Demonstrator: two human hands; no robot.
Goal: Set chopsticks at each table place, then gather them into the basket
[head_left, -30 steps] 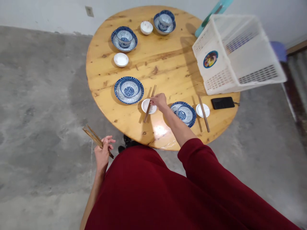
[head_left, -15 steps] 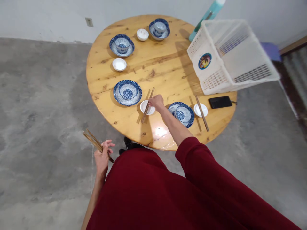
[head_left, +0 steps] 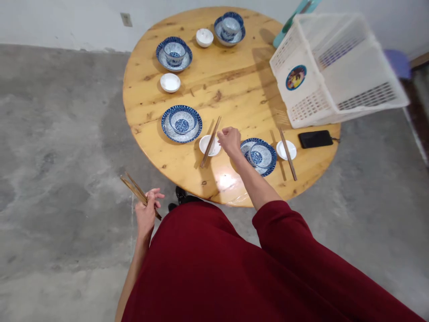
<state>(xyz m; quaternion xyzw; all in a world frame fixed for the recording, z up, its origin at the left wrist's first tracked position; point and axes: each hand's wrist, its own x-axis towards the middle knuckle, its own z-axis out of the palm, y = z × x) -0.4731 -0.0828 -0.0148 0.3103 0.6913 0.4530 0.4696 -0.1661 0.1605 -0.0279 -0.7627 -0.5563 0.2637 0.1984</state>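
My left hand [head_left: 146, 213] hangs beside my body over the floor, closed around a bundle of wooden chopsticks [head_left: 136, 191]. My right hand [head_left: 229, 139] hovers over the round wooden table [head_left: 234, 89], fingers loosely curled and holding nothing, just right of a pair of chopsticks [head_left: 211, 140] that rests across a small white dish [head_left: 207, 146]. A blue patterned plate with a bowl [head_left: 259, 156] sits right beside that hand. Another plate and bowl [head_left: 181, 123] stands to the left.
A white plastic basket [head_left: 331, 71] stands on the table's right side, a black phone [head_left: 315, 139] below it. Another chopstick pair [head_left: 288, 153] lies over a white dish [head_left: 291, 148]. Two more blue bowl sets [head_left: 174, 52] [head_left: 229, 27] and white dishes [head_left: 170, 82] [head_left: 204, 37] sit further back. Concrete floor surrounds the table.
My right hand has let go of the chopsticks on the white dish and drawn slightly to the right. The left hand keeps its chopsticks.
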